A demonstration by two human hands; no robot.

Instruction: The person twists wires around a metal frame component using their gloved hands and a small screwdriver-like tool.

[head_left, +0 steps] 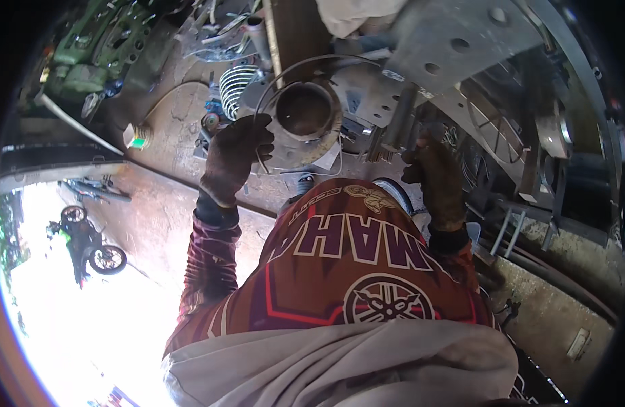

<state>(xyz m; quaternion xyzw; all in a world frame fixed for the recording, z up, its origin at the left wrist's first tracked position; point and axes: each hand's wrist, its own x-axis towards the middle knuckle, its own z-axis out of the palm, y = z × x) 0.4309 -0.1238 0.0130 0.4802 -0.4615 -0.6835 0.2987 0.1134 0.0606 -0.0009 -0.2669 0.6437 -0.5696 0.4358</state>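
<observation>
In the head view, my left hand point(236, 156), in a dark glove, is closed around a thin curved rod point(285, 70). The rod's short end sticks out below my fingers, and the rest arcs up and over to the right. Just right of that hand stands a short, wide metal pipe point(304, 110) on a round plate point(285, 154). My right hand point(438, 180), also gloved, is raised with its fingers curled, close to some metal bars point(402, 125). What it holds, if anything, I cannot make out.
A coil of wire point(238, 91) lies beyond my left hand. A large steel plate with holes point(461, 44) spreads at the upper right. A green machine point(95, 54) stands at the far left. Outside, a motorcycle point(89, 247) is parked on bright ground.
</observation>
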